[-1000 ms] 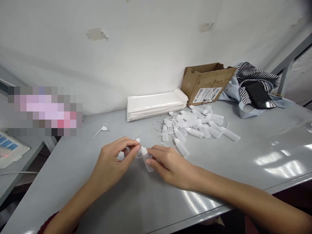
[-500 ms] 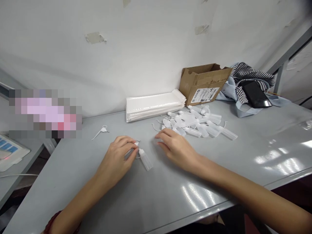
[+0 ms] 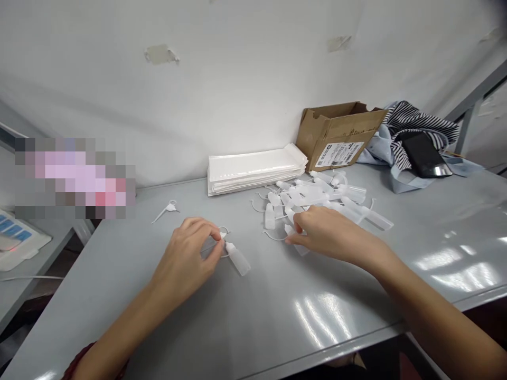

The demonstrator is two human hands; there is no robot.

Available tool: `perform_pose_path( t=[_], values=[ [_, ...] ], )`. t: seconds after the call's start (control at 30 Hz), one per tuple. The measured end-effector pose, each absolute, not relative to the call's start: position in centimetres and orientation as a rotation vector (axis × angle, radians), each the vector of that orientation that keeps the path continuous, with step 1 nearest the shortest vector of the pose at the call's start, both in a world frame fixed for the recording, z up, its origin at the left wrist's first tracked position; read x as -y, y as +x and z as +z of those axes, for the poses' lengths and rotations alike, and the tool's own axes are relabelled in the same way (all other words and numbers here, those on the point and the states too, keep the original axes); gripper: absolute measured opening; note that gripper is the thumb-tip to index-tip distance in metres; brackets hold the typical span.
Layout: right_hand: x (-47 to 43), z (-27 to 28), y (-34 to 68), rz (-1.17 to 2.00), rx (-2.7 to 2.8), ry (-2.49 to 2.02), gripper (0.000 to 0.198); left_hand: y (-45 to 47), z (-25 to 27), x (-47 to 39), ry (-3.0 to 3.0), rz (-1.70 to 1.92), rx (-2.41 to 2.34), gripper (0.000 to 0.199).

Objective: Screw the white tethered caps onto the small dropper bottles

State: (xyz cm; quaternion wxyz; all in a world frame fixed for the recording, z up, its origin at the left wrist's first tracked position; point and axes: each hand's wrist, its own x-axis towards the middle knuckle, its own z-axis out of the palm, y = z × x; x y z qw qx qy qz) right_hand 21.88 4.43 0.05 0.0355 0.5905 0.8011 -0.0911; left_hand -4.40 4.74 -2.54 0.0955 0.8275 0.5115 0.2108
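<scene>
My left hand (image 3: 194, 245) is closed in a pinch on a small white cap (image 3: 223, 233) with a thin strap. Right beside its fingertips a translucent squeeze bottle (image 3: 238, 259) lies tilted on the grey table; whether cap and bottle are joined is hard to see. My right hand (image 3: 328, 232) reaches to the near edge of a pile of similar bottles (image 3: 309, 195), its thumb and fingers closed around one bottle (image 3: 301, 248) that is partly hidden under the hand. A loose white cap with a strap and fine tip (image 3: 170, 207) lies beyond my left hand.
Behind the pile, a stack of white padded envelopes (image 3: 257, 166) rests against the wall, beside an open cardboard box (image 3: 340, 134). Farther right are striped cloth (image 3: 415, 119) and a black phone-like device (image 3: 425, 155). A power strip (image 3: 18, 237) sits at left.
My right hand has moved right and toward me, closing on a bottle at the pile's near edge. Several bottles there have shifted. My left hand keeps its pinch beside the single bottle.
</scene>
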Motion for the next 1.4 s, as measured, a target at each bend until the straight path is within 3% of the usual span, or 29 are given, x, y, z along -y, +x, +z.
perform_pose_path(
  t=[0.23,0.37,0.6,1.4],
  values=[
    [-3.7,0.3,21.0,-0.25,-2.553,1.714,0.034,-4.1,-2.0,-4.2,2.334,0.753,-1.554,0.015],
    [-3.5,0.9,20.8,-0.443,-2.654,1.766,0.03,-3.8,-1.8,-3.7,2.479,0.89,-1.372,0.009],
    [-3.1,0.8,19.6,-0.701,-2.886,1.868,0.026,-3.5,-1.5,-3.2,2.432,0.804,-1.175,0.012],
    [-3.1,0.0,19.3,-0.687,-3.009,1.736,0.022,-3.6,-0.7,-3.0,2.152,0.794,-1.349,0.017]
  ],
)
